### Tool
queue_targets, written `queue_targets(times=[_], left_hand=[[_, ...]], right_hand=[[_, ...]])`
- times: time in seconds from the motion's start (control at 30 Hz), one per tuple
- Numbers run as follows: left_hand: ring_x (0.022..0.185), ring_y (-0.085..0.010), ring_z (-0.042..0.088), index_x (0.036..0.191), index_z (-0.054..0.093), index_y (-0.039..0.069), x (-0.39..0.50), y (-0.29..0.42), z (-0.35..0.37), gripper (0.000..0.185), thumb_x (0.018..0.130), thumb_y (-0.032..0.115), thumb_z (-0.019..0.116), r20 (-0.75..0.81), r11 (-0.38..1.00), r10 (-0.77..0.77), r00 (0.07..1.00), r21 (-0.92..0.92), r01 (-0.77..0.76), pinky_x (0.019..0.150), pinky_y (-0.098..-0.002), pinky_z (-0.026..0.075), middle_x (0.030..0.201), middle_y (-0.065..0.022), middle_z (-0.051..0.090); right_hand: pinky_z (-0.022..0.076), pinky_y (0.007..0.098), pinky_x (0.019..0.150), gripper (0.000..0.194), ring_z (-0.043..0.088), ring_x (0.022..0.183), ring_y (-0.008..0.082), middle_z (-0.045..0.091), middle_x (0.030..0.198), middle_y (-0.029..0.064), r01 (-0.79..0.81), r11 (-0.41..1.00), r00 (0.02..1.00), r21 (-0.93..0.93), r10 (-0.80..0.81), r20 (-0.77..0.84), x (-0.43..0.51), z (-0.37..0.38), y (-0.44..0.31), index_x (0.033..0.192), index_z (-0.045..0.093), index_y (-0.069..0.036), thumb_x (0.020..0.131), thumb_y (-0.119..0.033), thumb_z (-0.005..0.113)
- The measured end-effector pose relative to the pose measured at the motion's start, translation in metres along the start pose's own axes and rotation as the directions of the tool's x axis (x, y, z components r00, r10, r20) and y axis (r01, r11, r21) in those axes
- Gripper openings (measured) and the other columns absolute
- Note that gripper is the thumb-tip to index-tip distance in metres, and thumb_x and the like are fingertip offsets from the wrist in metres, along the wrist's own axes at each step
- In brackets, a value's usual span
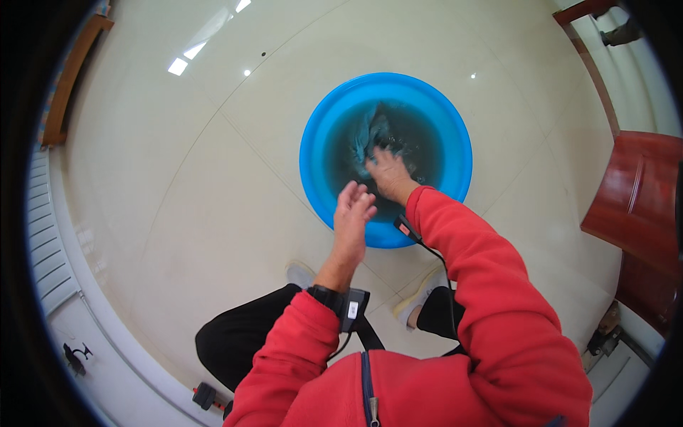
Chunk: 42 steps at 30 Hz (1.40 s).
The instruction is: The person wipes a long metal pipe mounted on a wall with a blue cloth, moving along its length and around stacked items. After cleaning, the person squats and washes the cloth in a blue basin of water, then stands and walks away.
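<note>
A round blue plastic basin (385, 80) stands on the floor before me, holding dark, murky water (427, 144). A soaked grey-blue cloth (367, 131) lies bunched in it, partly under the surface. Slightly blurred, my right hand (388, 173) is over the near edge of the cloth with its fingers spread; whether it touches the cloth is hard to tell. My left hand (352, 216) is raised over the basin's near left rim, fingers loosely curled and apart, with nothing in it. Each wrist bears a small black device with a cable, the left one (354, 310) strapped on.
Glossy cream tiles (187, 176) surround the basin. A dark red wooden furniture piece (640, 187) is at the right. On the left are a wooden-framed piece (72, 80) and a white slatted radiator (50, 229). A black-and-red dumbbell-like object (204, 396) lies near my left knee.
</note>
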<state>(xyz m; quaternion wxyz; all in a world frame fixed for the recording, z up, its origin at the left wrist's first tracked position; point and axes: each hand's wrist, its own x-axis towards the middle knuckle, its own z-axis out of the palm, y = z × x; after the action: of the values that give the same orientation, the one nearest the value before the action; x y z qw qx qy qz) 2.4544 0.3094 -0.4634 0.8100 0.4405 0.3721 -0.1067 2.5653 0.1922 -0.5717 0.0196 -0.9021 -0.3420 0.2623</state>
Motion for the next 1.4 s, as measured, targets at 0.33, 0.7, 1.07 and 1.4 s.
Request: queue_targets(times=[0.33, 0.7, 1.07, 1.4], left_hand=[[0.106, -0.0237, 0.055, 0.139, 0.032, 0.005, 0.063, 0.018, 0.005, 0.056, 0.093, 0.027, 0.055, 0.026, 0.992, 0.059, 0.998, -0.111, -0.056, 0.083, -0.0370, 0.049, 0.128, -0.0123, 0.049], [0.100, -0.0219, 0.057, 0.136, 0.036, 0.003, 0.081, 0.004, 0.020, 0.049, 0.093, 0.016, 0.054, 0.048, 0.984, -0.001, 0.999, -0.178, 0.009, 0.076, -0.0314, 0.050, 0.117, -0.0114, 0.052], [0.100, -0.0227, 0.057, 0.133, 0.039, 0.003, 0.100, -0.004, 0.009, 0.045, 0.094, 0.019, 0.053, -0.034, 0.993, 0.064, 0.997, -0.093, -0.066, 0.079, -0.0348, 0.051, 0.116, -0.0105, 0.053], [0.060, -0.0083, 0.046, 0.098, 0.047, 0.011, 0.101, 0.012, 0.004, 0.009, 0.093, 0.018, 0.049, -0.044, 0.963, 0.214, 0.976, -0.159, -0.219, 0.051, -0.0248, 0.040, 0.071, 0.0018, 0.048]], right_hand=[[0.0514, 0.0458, 0.069, 0.019, 0.063, 0.080, 0.0354, 0.056, 0.093, 0.0229, 0.164, 0.974, 0.948, 0.156, -0.112, -0.297, -0.009, 0.001, 0.018, 0.097, 0.062, -0.009, 0.080, -0.011, 0.055], [0.0514, 0.0463, 0.076, 0.022, 0.065, 0.089, 0.0368, 0.065, 0.096, 0.0193, -0.030, 0.993, 0.997, 0.114, 0.038, -0.073, -0.025, -0.003, 0.033, 0.099, 0.067, -0.012, 0.078, -0.016, 0.062], [0.0524, 0.0465, 0.068, 0.019, 0.066, 0.080, 0.0328, 0.067, 0.084, 0.0203, -0.409, 0.870, 0.805, 0.274, 0.486, -0.340, -0.010, 0.012, 0.048, 0.091, 0.070, -0.009, 0.076, -0.018, 0.062], [0.0496, 0.0513, 0.071, 0.012, 0.061, 0.082, 0.0417, 0.063, 0.089, 0.0222, -0.330, 0.821, 0.678, 0.466, 0.550, -0.488, -0.020, 0.019, 0.049, 0.089, 0.060, -0.005, 0.078, -0.009, 0.057]])
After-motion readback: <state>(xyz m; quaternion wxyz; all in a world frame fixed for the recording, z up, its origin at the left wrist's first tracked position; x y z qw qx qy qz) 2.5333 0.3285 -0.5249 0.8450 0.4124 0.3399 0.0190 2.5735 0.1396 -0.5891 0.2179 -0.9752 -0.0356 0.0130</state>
